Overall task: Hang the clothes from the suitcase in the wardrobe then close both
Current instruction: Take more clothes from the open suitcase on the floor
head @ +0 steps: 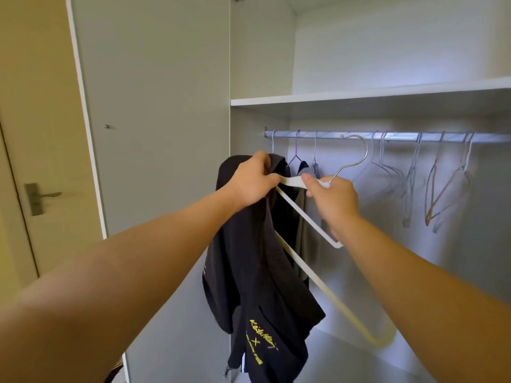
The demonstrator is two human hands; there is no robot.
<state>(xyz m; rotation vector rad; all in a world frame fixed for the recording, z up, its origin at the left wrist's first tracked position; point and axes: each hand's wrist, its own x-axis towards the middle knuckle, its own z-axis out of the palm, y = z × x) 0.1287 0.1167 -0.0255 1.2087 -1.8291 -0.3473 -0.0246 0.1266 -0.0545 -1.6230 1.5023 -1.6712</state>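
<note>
The black cloth garment with yellow lettering [249, 272] hangs nearest, bunched over the left end of a white plastic hanger with a metal hook [307, 217]. The left hand [253, 179] pinches cloth and hanger arm together, and the right hand [333, 199] grips the hanger's neck. The garment looks only half on, so a leftward tilt could let it slide off. Farther in, the silver wardrobe rail [345, 134] carries hung clothes [304, 168] on the left and empty wire hangers [409, 183] on the right. The hook must land in the gap between them.

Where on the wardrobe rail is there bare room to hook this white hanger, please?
The silver metal rail is free between the hung grey garment and the pale empty wire hangers. Left of that, hung clothes crowd it; rightward, empty hangers do.
</note>
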